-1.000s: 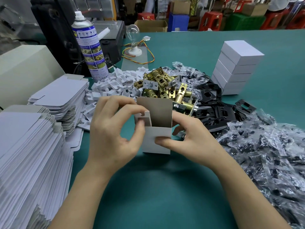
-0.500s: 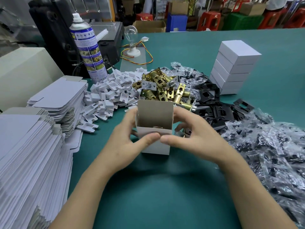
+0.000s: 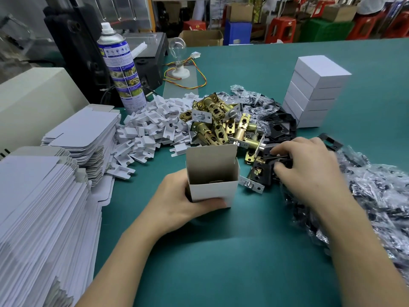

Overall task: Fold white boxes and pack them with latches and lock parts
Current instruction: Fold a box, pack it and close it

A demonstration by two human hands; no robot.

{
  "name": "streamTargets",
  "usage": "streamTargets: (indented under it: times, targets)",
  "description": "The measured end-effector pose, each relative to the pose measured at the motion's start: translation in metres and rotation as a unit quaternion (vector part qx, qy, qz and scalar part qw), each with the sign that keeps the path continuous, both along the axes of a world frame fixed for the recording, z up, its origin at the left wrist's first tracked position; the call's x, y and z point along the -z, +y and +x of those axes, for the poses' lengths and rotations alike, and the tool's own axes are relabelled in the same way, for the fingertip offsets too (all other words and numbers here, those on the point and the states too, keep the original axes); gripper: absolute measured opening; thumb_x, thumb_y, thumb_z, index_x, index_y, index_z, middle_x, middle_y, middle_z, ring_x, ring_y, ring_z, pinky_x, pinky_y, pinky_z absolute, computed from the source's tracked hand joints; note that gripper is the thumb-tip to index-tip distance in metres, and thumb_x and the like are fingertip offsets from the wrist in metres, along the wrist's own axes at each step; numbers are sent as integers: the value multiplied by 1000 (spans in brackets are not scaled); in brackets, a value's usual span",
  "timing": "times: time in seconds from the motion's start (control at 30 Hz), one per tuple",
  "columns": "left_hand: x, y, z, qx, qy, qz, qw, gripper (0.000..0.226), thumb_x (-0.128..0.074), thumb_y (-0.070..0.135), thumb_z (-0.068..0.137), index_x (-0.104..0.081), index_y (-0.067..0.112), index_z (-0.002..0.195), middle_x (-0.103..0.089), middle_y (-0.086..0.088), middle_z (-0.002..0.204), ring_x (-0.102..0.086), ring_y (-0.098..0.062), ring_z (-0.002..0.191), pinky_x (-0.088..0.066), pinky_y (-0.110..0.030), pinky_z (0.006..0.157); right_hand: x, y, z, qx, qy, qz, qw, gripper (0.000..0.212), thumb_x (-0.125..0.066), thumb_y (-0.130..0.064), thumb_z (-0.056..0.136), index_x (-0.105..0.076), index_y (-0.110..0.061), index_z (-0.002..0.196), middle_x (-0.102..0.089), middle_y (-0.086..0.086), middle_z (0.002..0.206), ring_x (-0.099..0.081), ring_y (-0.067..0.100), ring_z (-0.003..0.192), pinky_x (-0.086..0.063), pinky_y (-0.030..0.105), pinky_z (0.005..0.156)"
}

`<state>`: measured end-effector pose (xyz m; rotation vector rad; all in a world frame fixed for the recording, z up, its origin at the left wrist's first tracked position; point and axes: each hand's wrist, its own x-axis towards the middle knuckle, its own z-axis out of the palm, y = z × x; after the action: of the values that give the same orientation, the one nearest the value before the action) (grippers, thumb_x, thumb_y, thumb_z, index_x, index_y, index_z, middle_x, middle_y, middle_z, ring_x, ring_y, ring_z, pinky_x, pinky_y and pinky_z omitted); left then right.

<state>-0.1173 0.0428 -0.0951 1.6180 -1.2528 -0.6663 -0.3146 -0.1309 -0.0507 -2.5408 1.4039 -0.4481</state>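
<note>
Worktop first, green and wide under everything. On my left sits the big stack of flat box blanks. On the right is the heap of little plastic bags, which look slippery and crinkly. At the far right stands the stack of closed white boxes, four or five high, all lids down, so I can't see what's in them. The brass latches are piled in the middle; they look heavy and hard-edged, so I'd take one by the barrel. The white card inserts lie just left of them, light as nothing.

Now the open box. It stands upright near me, top flap up. It's thin card and would crush easily, so I hold it low at the corners. There's something small at the bottom, but it's too dim to name.

My left hand wraps the base, thumb across the front wall. My right hand is down on the black plates just beside the box, fingers curled and pinching at one. They're flat, stiff metal, so it's best to lift one by an edge.
</note>
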Motion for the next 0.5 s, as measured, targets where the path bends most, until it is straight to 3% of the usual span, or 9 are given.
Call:
streamTargets:
  times: [0.23,0.4,0.5]
  targets:
    - [3,-2,1,3,-1,9,1000,44,-86,57,67,-74,43,107,-78,18,105,-73,-7,101,-58,-34,89,-3,-3,-5,15,60,35,997,32,-67,-17,93,-68,-39,116,-65,-5,115,-44,25,118,-38,48,98]
    - [3,-2,2,6,1,12,1000,44,-85,60,66,-72,47,106,-77,22,105,-72,-3,101,-58,-30,88,-2,-6,-6,21,95,37,995,50,-76,-33,89,-60,-38,136,-50,-1,134,-34,28,130,-34,47,105]
    - [3,-2,2,8,3,11,1000,42,-85,59,66,-71,49,105,-76,23,104,-72,-1,100,-57,-27,87,0,-6,-6,23,75,31,996,39,-76,-27,90,-65,-39,126,-55,0,126,-40,28,126,-37,48,103]
